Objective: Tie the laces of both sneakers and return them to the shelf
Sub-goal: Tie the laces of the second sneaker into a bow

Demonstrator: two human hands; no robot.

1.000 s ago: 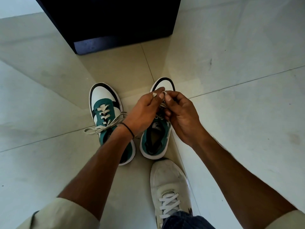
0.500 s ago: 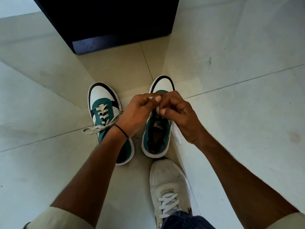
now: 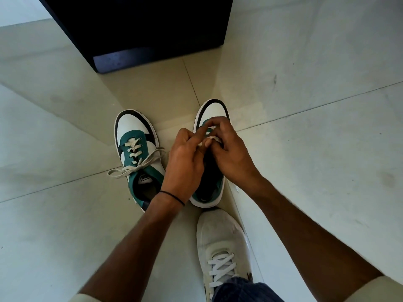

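Observation:
Two green, white and black sneakers stand side by side on the tiled floor, toes pointing away from me. The left sneaker [image 3: 136, 149] shows a tied bow of cream laces [image 3: 139, 165] across its tongue. Over the right sneaker [image 3: 214, 110] both hands work close together. My left hand [image 3: 185, 164] and my right hand [image 3: 229, 153] pinch that shoe's cream lace [image 3: 210, 139] between their fingertips. Most of the lace and the shoe's tongue are hidden under my hands.
A dark cabinet or shelf base [image 3: 139, 31] stands on the floor straight ahead, beyond the sneakers. My own foot in a white laced shoe [image 3: 222, 247] rests just behind the right sneaker. Pale floor tiles [image 3: 316, 149] spread out on both sides.
Both hands have dropped lower onto the right sneaker's lacing, and the fingers have shifted around the lace. The left sneaker has not moved.

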